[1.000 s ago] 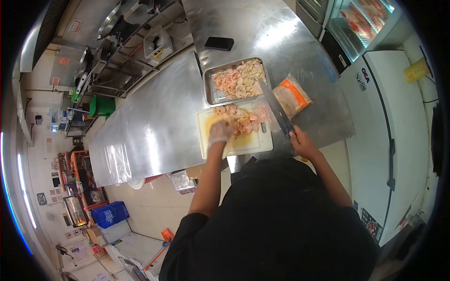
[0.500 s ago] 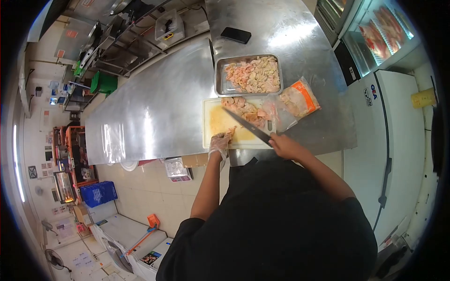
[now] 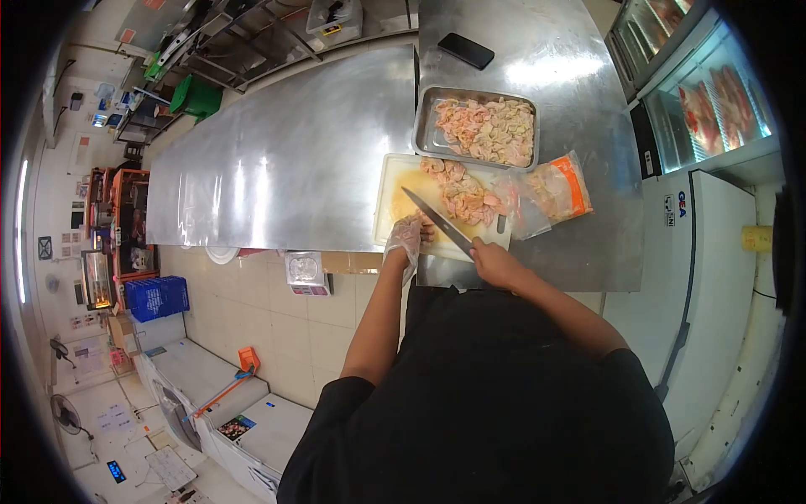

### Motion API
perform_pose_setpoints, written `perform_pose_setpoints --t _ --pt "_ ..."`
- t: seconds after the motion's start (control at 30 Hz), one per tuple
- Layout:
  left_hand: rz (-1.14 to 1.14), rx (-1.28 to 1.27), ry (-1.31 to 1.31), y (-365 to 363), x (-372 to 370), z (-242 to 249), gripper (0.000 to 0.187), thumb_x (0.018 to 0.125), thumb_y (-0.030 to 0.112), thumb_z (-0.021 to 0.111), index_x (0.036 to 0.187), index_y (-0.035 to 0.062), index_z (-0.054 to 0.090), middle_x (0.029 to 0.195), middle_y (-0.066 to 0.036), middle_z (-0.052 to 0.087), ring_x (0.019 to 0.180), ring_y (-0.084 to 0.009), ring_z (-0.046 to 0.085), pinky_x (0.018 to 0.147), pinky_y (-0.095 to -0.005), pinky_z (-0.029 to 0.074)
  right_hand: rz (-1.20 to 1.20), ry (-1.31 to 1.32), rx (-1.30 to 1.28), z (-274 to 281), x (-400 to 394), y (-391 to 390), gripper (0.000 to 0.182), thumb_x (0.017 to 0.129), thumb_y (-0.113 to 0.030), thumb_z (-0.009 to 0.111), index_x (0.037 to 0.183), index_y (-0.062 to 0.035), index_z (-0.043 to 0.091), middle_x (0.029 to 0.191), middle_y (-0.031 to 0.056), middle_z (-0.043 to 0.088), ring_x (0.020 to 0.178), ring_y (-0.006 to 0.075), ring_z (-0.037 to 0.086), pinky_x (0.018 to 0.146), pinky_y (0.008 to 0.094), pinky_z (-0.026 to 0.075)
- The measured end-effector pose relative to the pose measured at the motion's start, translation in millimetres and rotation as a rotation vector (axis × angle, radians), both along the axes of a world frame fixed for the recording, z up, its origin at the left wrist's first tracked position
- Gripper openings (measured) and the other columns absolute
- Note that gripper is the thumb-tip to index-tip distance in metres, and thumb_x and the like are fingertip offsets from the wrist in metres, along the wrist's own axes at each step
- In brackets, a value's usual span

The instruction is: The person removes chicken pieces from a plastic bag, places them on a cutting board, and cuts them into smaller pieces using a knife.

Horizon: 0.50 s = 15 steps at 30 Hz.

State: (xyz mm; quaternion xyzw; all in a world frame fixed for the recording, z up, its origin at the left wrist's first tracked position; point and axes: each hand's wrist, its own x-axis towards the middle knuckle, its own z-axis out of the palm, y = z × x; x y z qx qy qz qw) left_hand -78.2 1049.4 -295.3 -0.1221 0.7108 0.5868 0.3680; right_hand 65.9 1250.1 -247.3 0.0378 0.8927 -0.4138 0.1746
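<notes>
My left hand [image 3: 405, 237], in a clear plastic glove, is closed on a small piece of meat [image 3: 426, 221] at the lower left of the white cutting board [image 3: 388, 189]. Held in my bare right hand [image 3: 497, 264] is a large knife [image 3: 438, 222], its blade slanting up and left over the board, close to the left fingers. More raw meat pieces [image 3: 457, 191] lie along the board's far and right side. Just beyond sits a metal tray [image 3: 426, 143] of cut meat [image 3: 491, 130]. An orange-and-clear plastic bag [image 3: 562, 186] rests at the board's right, meat inside.
A black phone [image 3: 466, 50] lies on the steel table [image 3: 319, 134] past the tray. Below the table's near edge stands a scale [image 3: 308, 273]. A white freezer [image 3: 672, 277] and a lit display fridge [image 3: 714, 113] are at the right.
The camera view has shifted, moving the table and board in the picture. My left hand has come nearer the knife blade, and its fingers now reach further over the board.
</notes>
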Motion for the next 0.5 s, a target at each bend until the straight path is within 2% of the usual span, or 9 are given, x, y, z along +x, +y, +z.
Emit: perform_pose_setpoints --t 0.17,0.23,0.27,0.33,0.37,0.43,0.5 --pt "0.007 -0.1 0.024 -5 3 5 0.028 0.096 0.026 0.048 0.092 0.0026 0.063 0.072 -0.011 0.067 0.059 -0.0169 0.064 0.053 -0.0304 0.051 0.0 -0.094 0.077 -6 -2 -12 0.023 0.099 -0.018 0.042 0.1 0.0035 0.047 0.077 0.0288 0.063 0.075 0.0472 0.062 0.07 0.0558 0.047" --pt "-0.003 -0.329 0.145 -5 5 9 0.036 0.094 0.033 0.054 0.088 -0.0005 0.066 0.074 -0.015 0.069 0.059 -0.0199 0.065 0.058 -0.0334 0.052 -0.052 -0.082 0.123 -5 -1 -9 0.022 0.099 -0.018 0.043 0.102 0.0038 0.047 0.078 0.0286 0.063 0.076 0.047 0.063 0.07 0.0561 0.048" --pt "-0.001 -0.328 0.142 -8 5 6 0.036 0.094 0.033 0.054 0.088 -0.0005 0.066 0.074 -0.015 0.069 0.059 -0.0199 0.065 0.058 -0.0334 0.052 -0.05 -0.084 0.125 -4 -1 -9 0.022 0.099 -0.018 0.043 0.102 0.0038 0.047 0.078 0.0286 0.063 0.076 0.047 0.063 0.07 0.0561 0.048" --pt "-0.166 -0.682 0.312 -13 3 2 0.036 0.09 0.036 0.059 0.086 0.0015 0.067 0.083 -0.017 0.071 0.067 -0.0251 0.068 0.063 -0.0356 0.053 -0.056 -0.085 0.142 -2 -2 -8 0.022 0.099 -0.017 0.043 0.102 0.0039 0.047 0.079 0.0285 0.063 0.077 0.0468 0.063 0.07 0.0561 0.048" --pt "-0.161 -0.68 0.308 -17 7 0 0.036 0.09 0.036 0.059 0.086 0.0015 0.067 0.083 -0.017 0.071 0.067 -0.0251 0.068 0.063 -0.0356 0.053 -0.051 -0.086 0.146 -1 -2 -9 0.022 0.099 -0.017 0.043 0.102 0.0039 0.047 0.079 0.0285 0.063 0.077 0.0468 0.063 0.07 0.0561 0.048" --pt "-0.288 -0.957 0.631 -17 16 26 0.031 0.087 0.033 0.059 0.091 0.0028 0.065 0.084 -0.019 0.068 0.079 -0.0334 0.067 0.071 -0.0441 0.054 -0.075 -0.096 0.145 0 -3 -11 0.021 0.099 -0.017 0.043 0.101 0.0038 0.047 0.079 0.0285 0.063 0.078 0.0466 0.063 0.069 0.056 0.049" --pt "-0.246 -0.925 0.667 -20 13 28 0.031 0.086 0.034 0.06 0.091 0.0037 0.064 0.085 -0.019 0.067 0.081 -0.0344 0.066 0.072 -0.0445 0.054 -0.059 -0.12 0.154 2 -4 -11 0.021 0.098 -0.016 0.043 0.102 0.0037 0.047 0.081 0.0292 0.064 0.079 0.0464 0.064 0.072 0.0561 0.049"
